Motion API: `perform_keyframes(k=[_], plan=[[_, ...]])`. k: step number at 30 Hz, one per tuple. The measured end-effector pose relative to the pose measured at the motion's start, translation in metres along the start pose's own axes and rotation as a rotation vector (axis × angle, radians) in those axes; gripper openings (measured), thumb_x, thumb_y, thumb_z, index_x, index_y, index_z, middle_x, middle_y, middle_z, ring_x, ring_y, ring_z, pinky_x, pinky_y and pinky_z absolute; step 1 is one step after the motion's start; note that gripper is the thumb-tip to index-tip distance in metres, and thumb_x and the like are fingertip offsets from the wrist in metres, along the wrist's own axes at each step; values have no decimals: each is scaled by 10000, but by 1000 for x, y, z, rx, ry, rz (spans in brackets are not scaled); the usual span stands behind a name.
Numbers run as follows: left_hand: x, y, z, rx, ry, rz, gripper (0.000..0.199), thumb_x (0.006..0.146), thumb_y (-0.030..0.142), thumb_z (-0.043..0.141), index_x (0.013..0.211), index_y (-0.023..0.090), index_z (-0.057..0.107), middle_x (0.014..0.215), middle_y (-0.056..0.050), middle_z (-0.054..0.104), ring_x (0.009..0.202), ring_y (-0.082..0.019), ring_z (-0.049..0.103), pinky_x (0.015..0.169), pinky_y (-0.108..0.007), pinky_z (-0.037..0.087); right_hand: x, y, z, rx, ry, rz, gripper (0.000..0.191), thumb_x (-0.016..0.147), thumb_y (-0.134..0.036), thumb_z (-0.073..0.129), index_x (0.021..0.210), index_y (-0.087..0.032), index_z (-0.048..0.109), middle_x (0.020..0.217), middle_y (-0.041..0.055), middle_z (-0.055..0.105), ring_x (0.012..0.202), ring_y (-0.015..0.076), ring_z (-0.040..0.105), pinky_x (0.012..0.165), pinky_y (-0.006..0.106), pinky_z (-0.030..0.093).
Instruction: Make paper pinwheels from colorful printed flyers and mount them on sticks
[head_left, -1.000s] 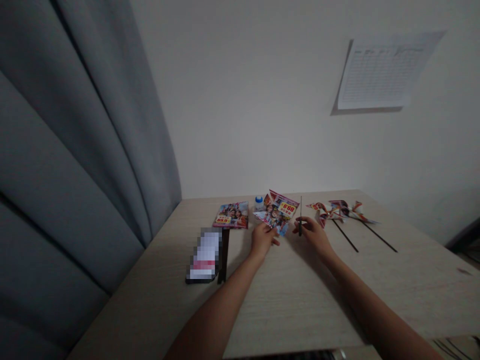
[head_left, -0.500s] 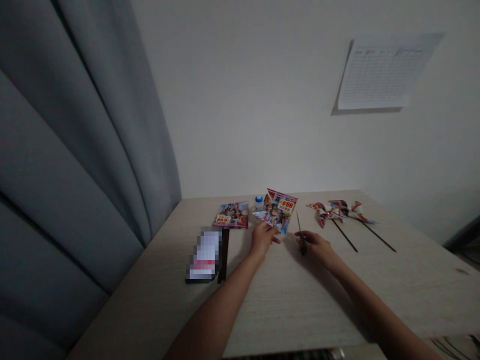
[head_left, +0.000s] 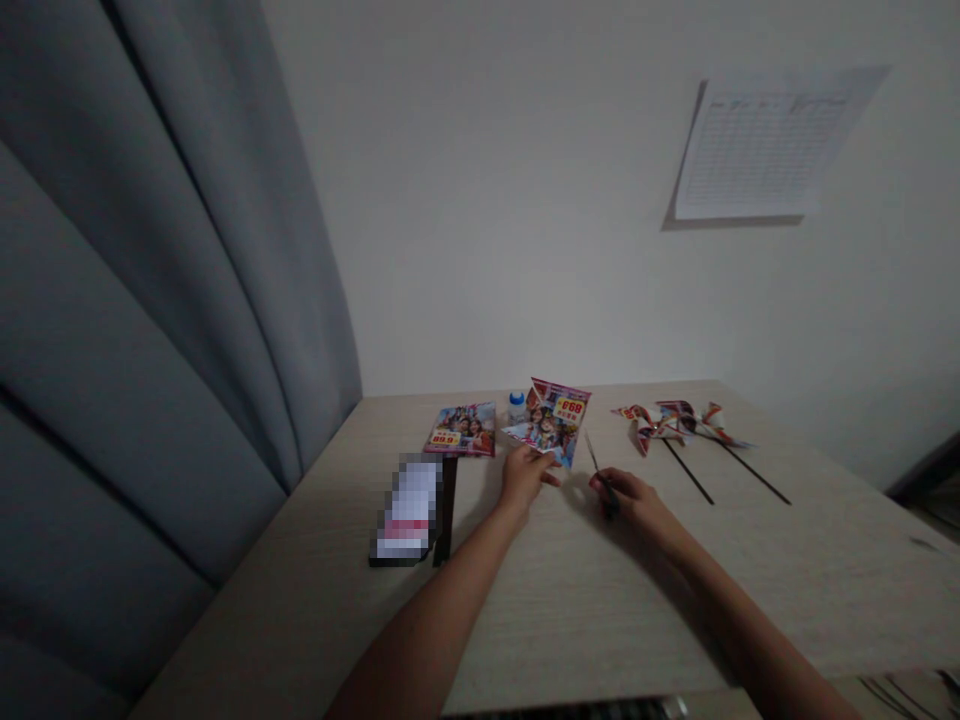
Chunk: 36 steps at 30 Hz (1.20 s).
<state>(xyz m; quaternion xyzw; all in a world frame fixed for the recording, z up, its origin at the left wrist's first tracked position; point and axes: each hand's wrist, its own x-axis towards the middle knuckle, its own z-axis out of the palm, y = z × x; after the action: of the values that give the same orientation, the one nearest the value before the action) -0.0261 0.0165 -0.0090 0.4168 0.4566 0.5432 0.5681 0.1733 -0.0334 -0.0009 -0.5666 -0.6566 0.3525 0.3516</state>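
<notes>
My left hand (head_left: 525, 477) pinches the lower edge of a glossy printed sheet (head_left: 549, 424), which is cut to an angular shape and shows people and yellow price tags. My right hand (head_left: 631, 498) stands a little to the right of the sheet, apart from it. Its fingers are closed on a slender dark pointed tool (head_left: 600, 477), whose tip slants up and to the left. The tool's lower end is partly hidden by the fingers.
A second printed sheet (head_left: 462, 430) and a small bottle with a blue cap (head_left: 517, 406) lie on the pale wood table (head_left: 600, 610). Also there are a pixelated phone (head_left: 406, 510), a black stick (head_left: 447, 510), and paper pinwheels on black sticks (head_left: 675, 423). A grey curtain (head_left: 150, 300) hangs left.
My right hand has drawn back toward me, and the tool has tilted from upright to slanting left. The printed sheet has shifted slightly left and turned a little.
</notes>
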Motion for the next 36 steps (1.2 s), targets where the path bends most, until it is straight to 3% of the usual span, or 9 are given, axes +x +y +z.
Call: perform_keyframes(k=[9, 17, 26, 36], plan=[[1, -2, 1, -35, 19, 33, 312, 685, 363, 811, 836, 132, 666, 813, -105, 756, 621, -180, 717, 414, -174, 449, 0, 3, -7, -132, -142, -6, 444, 869, -586, 522, 935, -198, 728, 882, 68, 703, 828, 243, 636, 768, 336, 458], [-1, -2, 4, -4, 28, 39, 360, 700, 436, 794, 850, 139, 658, 817, -102, 756, 473, -116, 642, 358, -150, 255, -1, 1, -3, -73, -215, -32, 399, 876, -524, 535, 953, -177, 715, 881, 65, 688, 797, 216, 614, 711, 308, 444], [-1, -2, 5, -52, 31, 68, 373, 682, 432, 808, 848, 135, 653, 803, -114, 754, 525, -143, 667, 365, -158, 289, 0, 1, 1, 14, -259, -31, 375, 850, -511, 576, 885, -159, 700, 705, 35, 654, 670, 177, 574, 631, 279, 422], [1, -3, 4, -33, 19, 50, 388, 690, 461, 791, 843, 143, 631, 820, -91, 749, 442, -96, 624, 365, -156, 194, 1, 1, 2, 42, -307, -21, 355, 848, -499, 579, 752, -166, 654, 653, 34, 648, 645, 165, 562, 622, 268, 419]])
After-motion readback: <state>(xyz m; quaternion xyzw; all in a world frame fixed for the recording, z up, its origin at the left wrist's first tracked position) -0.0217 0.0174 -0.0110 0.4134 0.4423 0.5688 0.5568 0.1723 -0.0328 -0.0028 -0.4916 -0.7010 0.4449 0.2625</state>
